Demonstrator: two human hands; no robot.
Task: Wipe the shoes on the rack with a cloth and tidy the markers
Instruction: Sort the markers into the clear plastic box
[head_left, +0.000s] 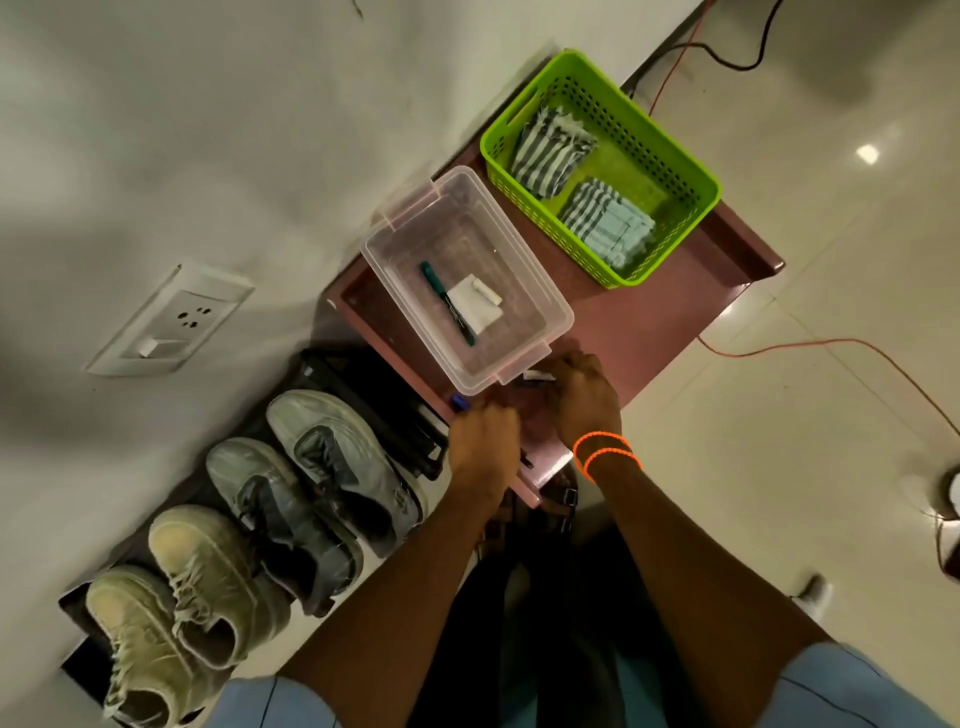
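Blue marker (459, 402) pokes from left hand (483, 451) grip (tip outward).

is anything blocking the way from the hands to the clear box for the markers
Nothing visible does. The clear box has no lid on and sits right beside both hands on the pink table. The left hand grips a blue marker; the right hand holds another marker near the box's corner.

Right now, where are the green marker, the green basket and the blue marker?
green marker (447, 302): head view, middle of its barrel, inside the clear box.
green basket (670, 148): head view, its perforated right wall.
blue marker (459, 401): head view, its blue end beside the left hand.
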